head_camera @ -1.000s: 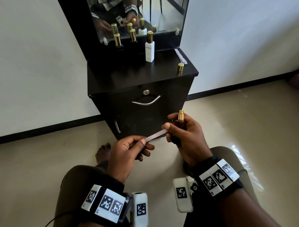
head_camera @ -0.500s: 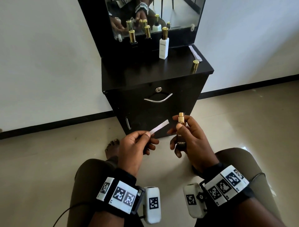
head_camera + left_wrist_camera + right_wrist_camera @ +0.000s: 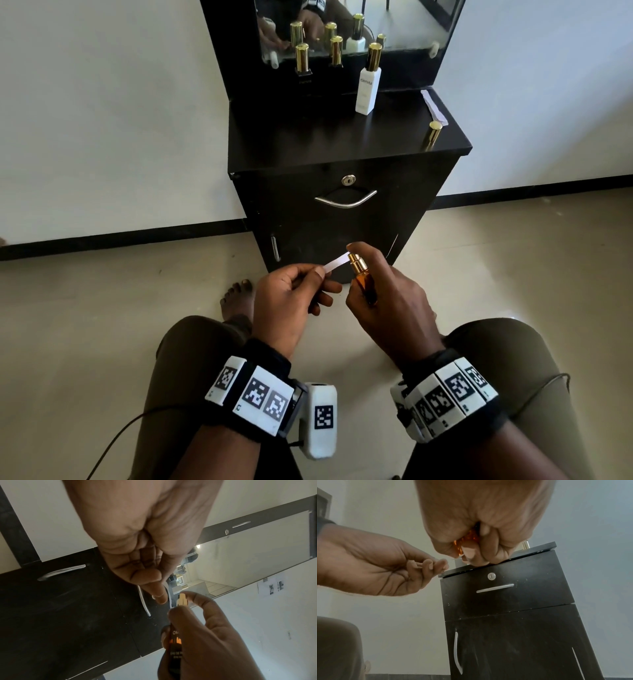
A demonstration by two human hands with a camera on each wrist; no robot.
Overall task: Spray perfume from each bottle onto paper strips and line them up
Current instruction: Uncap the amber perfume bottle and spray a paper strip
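Observation:
My left hand (image 3: 294, 291) pinches a white paper strip (image 3: 336, 264) between thumb and forefinger, its free end pointing right. My right hand (image 3: 387, 294) grips a small amber perfume bottle (image 3: 363, 282) with a gold sprayer (image 3: 356, 262), forefinger arched over the sprayer top. The nozzle sits right at the strip's free end. In the left wrist view the bottle (image 3: 175, 642) and its sprayer (image 3: 182, 600) show beside the strip's edge (image 3: 169, 599). The right wrist view shows only an orange glint of the bottle (image 3: 465, 540) inside the fist.
A black cabinet (image 3: 342, 147) with a mirror stands ahead. On top are a white bottle (image 3: 367, 89), two dark gold-capped bottles (image 3: 302, 65), a loose gold cap (image 3: 432, 134) and spare paper strips (image 3: 433, 106). My knees flank my hands above the floor.
The bottle has tilted left and its nozzle has closed in on the strip's end. My right forefinger has moved over the sprayer top. The head view has shifted so the cabinet sits further right.

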